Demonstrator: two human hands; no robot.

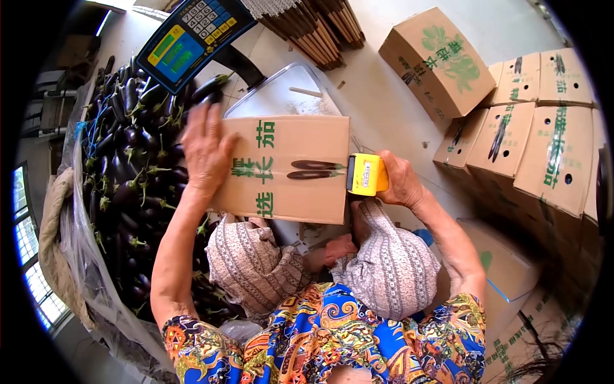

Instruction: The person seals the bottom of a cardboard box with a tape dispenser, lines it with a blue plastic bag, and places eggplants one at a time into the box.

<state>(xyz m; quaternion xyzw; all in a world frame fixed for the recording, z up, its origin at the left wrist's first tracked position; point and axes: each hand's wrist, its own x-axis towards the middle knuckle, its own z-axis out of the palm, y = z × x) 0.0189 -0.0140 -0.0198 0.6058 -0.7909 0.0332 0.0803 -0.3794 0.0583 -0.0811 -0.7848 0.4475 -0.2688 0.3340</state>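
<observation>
A cardboard box (291, 144) with green characters and a picture of two eggplants lies in front of my knees, against a metal scale platform (281, 89). My left hand (208, 150) rests with spread fingers on the box's left end. In my right hand (401, 179) is a yellow tape dispenser (366, 175), held at the box's right edge, beside the printed eggplants. Whether tape sticks to the box there cannot be made out.
Many loose eggplants (131, 185) fill a plastic-lined area at the left. The scale's display (185, 41) stands at the upper left. Flattened cardboard (313, 29) is at the top. One box (441, 61) and stacked boxes (556, 147) stand at the right.
</observation>
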